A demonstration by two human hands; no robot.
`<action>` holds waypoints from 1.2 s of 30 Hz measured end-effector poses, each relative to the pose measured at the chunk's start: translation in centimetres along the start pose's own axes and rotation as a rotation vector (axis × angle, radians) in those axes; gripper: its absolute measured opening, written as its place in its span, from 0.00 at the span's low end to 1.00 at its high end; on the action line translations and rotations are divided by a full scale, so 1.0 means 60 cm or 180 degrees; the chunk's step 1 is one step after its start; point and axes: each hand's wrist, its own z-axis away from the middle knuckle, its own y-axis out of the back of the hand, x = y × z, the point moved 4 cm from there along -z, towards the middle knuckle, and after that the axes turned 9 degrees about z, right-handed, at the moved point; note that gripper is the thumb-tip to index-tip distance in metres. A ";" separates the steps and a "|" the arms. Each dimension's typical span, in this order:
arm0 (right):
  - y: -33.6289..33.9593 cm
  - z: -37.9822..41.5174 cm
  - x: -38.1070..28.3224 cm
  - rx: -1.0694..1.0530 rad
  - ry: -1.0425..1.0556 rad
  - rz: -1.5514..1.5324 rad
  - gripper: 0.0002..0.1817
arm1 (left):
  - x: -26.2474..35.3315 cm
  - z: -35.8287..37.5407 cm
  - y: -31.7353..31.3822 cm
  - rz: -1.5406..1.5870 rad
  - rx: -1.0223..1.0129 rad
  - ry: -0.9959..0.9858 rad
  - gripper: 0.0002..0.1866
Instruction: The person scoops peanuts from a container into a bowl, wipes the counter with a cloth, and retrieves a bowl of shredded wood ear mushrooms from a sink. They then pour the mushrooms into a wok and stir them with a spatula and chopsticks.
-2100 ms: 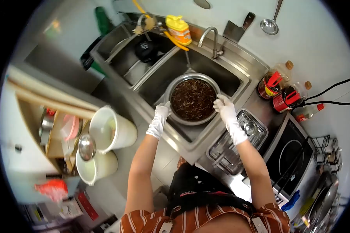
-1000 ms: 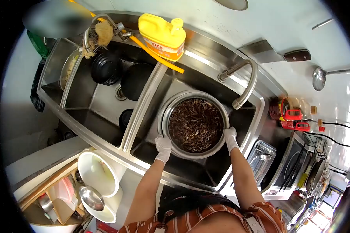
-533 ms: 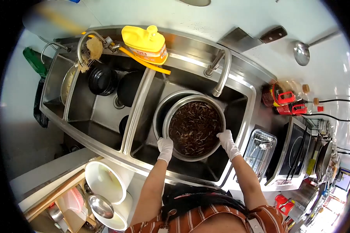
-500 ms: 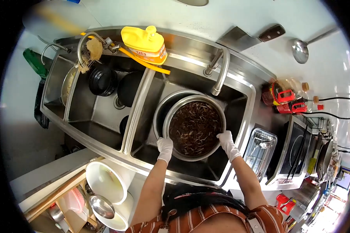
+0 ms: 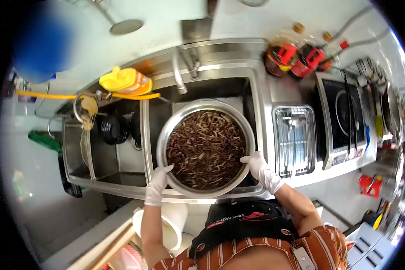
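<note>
Head view showed the double sink [image 5: 256, 135] swung round in the picture since half a second before, its faucet [image 5: 179, 74] now pointing down from the top edge instead of standing at the right. That was my head turning, I judged, more than the sink's contents moving. The steel basin [image 5: 205, 148] of dark brown shredded strands [image 5: 204, 150] filled far more of the picture than it had, and its near rim now overlapped the sink's front edge, so I judged I had lifted it up and toward my body, clear of the second bowl it had sat in, which I could no longer see. My left hand [image 5: 157, 186], in a white glove, gripped the rim at the lower left with its fingers [image 5: 166, 170] curled over the edge; my right hand [image 5: 262, 168], gloved too, clamped the rim at the lower right. The wire rack [image 5: 294, 139] lay just beside the sink on the tabletop [image 5: 274, 92]. The yellow jug [image 5: 123, 81] stood behind the left sink compartment, and the black bowls [image 5: 112, 130] sat inside that compartment, well apart from the basin.
</note>
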 end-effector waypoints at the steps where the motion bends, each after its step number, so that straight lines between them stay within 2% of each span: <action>1: -0.010 -0.028 0.058 0.0024 -0.0028 0.0086 0.18 | 0.037 0.044 -0.013 -0.0309 0.0037 -0.0058 0.21; 3: -0.015 0.012 0.052 -0.0297 -0.0136 -0.0244 0.18 | 0.090 0.103 -0.009 -0.1139 0.0284 -0.0277 0.19; 5: -0.009 0.067 0.019 -0.0697 -0.0264 -0.0651 0.18 | 0.135 0.181 -0.044 -0.1468 0.0780 -0.0265 0.18; 6: -0.026 0.071 0.037 -0.0782 -0.0401 -0.1095 0.16 | 0.150 0.208 -0.052 -0.1494 0.0720 -0.0355 0.18; 7: -0.034 0.079 0.038 -0.0800 -0.0284 -0.1088 0.14 | 0.163 0.232 -0.055 -0.1517 0.0668 -0.0436 0.18; 9: -0.043 0.071 0.027 -0.1160 -0.0482 -0.1289 0.14 | 0.198 0.258 -0.080 -0.1580 0.0934 -0.0646 0.18; 10: -0.042 0.073 0.014 -0.1301 -0.0353 -0.1244 0.14 | 0.216 0.271 -0.057 -0.1604 0.1121 -0.0322 0.19; 11: -0.027 0.070 0.008 -0.1429 -0.0167 -0.1195 0.14 | 0.218 0.289 -0.100 -0.1614 0.1282 -0.0561 0.18; 13: -0.011 0.069 0.000 -0.1601 0.0042 -0.1136 0.14 | 0.222 0.305 -0.052 -0.1692 0.1681 -0.0400 0.21; 15: -0.007 0.059 0.012 -0.1809 -0.0018 -0.1035 0.14 | 0.210 0.313 -0.084 -0.1517 0.1872 -0.0418 0.18; 17: -0.022 0.044 0.030 -0.1694 0.0190 -0.0721 0.20 | 0.212 0.337 -0.117 -0.1693 0.2086 -0.0582 0.15; 18: 0.037 0.062 0.000 -0.2267 -0.0075 -0.0924 0.15 | 0.208 0.345 -0.130 -0.1693 0.2132 -0.0610 0.14; 19: 0.018 0.059 0.014 -0.1723 0.0007 -0.1138 0.17 | 0.207 0.353 -0.136 -0.1690 0.2178 -0.0639 0.13; 21: 0.006 0.056 0.020 -0.1963 0.0147 -0.1528 0.16 | 0.211 0.362 -0.110 -0.1611 0.2134 -0.0637 0.13; 24: 0.020 0.061 0.019 -0.2139 0.0254 -0.1441 0.16 | 0.217 0.362 -0.106 -0.1824 0.2248 -0.0891 0.14; 27: 0.064 0.078 0.007 -0.1989 0.0193 -0.1422 0.14 | 0.212 0.359 -0.124 -0.1741 0.2158 -0.0900 0.15; 29: 0.044 0.086 0.012 -0.1840 0.0037 -0.1616 0.13 | 0.213 0.338 -0.080 -0.1678 0.2134 -0.0629 0.18; 30: 0.042 0.091 0.013 -0.1700 0.0040 -0.1539 0.13 | 0.208 0.346 -0.145 -0.1987 0.1952 -0.0769 0.22; 31: 0.042 0.095 0.014 -0.1518 0.0051 -0.1456 0.13 | 0.199 0.348 -0.161 -0.2177 0.1592 -0.1104 0.22; 32: 0.032 0.093 0.025 -0.1381 0.0030 -0.1476 0.13 | 0.182 0.355 -0.215 -0.1529 0.1512 -0.0957 0.24; 33: 0.032 0.095 0.030 -0.1233 0.0006 -0.1494 0.13 | 0.181 0.359 -0.232 -0.1520 0.1184 -0.0874 0.24; 35: 0.085 0.136 0.011 -0.1157 -0.0476 -0.1377 0.13 | 0.190 0.343 -0.202 -0.1628 0.0776 -0.0908 0.23; 36: 0.097 0.144 0.022 -0.1071 -0.0464 -0.1456 0.13 | 0.185 0.333 -0.184 -0.1742 0.0693 -0.0890 0.21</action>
